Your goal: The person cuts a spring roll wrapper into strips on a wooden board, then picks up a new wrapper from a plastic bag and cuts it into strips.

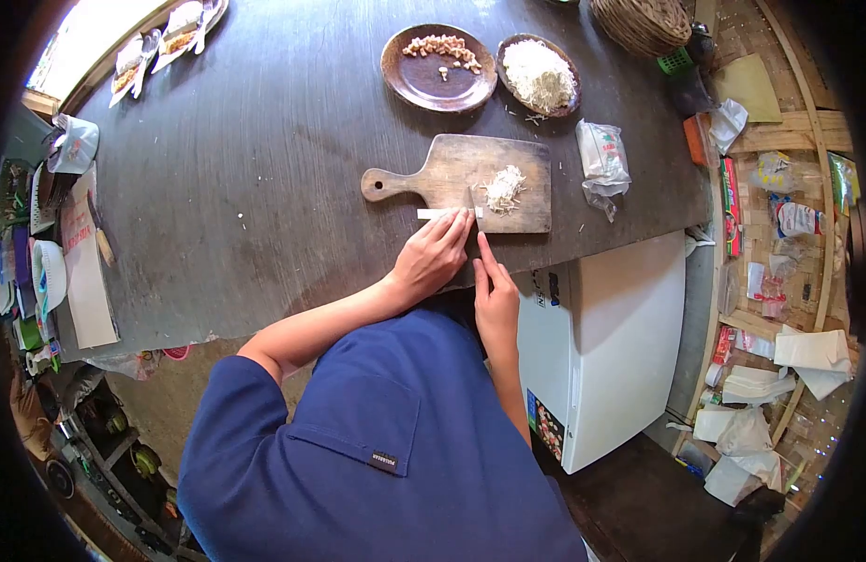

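Note:
My left hand point(433, 251) presses its bent fingertips onto a white stick of food point(436, 214), whose exact kind I cannot make out. The stick lies along the near edge of a wooden cutting board point(456, 164). My right hand point(496, 302) grips a knife point(471, 199), its blade beside the left fingertips and its handle mostly hidden by my fingers. Just right of the blade, a small heap of thin white shreds point(504, 190) sits on the board. The board's handle, with a hole, points left.
Beyond the board stand a brown plate point(414, 82) of small brown pieces and a bowl point(573, 101) heaped with white shreds. A plastic-wrapped packet point(602, 155) lies to the right. Another knife point(100, 229) rests at far left. A white refrigerator-like appliance point(629, 328) stands below the table's right edge.

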`<state>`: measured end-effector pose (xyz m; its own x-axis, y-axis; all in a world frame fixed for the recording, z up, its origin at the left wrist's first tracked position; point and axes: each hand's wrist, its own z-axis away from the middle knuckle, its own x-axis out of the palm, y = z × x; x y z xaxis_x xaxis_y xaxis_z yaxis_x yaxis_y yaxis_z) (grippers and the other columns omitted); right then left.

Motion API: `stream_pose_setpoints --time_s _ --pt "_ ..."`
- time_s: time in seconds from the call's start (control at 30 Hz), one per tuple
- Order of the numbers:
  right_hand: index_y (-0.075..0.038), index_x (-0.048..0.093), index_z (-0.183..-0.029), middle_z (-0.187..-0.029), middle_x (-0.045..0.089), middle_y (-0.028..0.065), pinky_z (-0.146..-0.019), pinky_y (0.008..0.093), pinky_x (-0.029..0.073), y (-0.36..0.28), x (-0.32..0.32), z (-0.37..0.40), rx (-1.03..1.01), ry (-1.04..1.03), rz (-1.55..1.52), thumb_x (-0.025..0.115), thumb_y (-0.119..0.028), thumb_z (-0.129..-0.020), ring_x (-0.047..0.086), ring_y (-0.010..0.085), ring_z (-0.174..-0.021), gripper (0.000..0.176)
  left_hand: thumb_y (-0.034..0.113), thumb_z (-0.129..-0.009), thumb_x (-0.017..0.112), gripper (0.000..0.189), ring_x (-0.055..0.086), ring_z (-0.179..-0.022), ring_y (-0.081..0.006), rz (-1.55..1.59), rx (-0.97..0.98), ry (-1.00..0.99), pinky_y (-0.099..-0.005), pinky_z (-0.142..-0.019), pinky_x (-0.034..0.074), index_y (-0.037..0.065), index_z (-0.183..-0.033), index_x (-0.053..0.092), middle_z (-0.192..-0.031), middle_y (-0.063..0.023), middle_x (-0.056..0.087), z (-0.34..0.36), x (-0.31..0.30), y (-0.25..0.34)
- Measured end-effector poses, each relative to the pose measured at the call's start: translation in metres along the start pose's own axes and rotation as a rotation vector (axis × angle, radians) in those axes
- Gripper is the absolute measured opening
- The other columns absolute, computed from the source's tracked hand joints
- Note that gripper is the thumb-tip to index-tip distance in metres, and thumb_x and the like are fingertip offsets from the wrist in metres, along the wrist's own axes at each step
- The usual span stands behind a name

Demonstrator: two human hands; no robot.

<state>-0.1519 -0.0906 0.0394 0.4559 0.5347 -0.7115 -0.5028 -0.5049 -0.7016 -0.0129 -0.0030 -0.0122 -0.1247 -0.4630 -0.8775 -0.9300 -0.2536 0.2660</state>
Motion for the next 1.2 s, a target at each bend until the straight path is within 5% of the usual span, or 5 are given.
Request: stream_pose_setpoints --time_s 1.2 --pt "-0.031 0.059 -0.155 -0.088 0.064 0.0142 -0.074 0.0439 0.053 -0.010 -0.001 0.015 0.068 -0.011 0.046 0.062 -0.020 -0.109 0.065 0.0318 -0.076 0.047 0.020 -0.087 0.072 0.062 0.060 -0.132 -0.0294 0.078 -0.005 0.022 -0.0371 -0.115 0.048 -0.008 -0.141 0.060 -0.142 -0.0178 0.062 -0.001 -0.003 -0.004"
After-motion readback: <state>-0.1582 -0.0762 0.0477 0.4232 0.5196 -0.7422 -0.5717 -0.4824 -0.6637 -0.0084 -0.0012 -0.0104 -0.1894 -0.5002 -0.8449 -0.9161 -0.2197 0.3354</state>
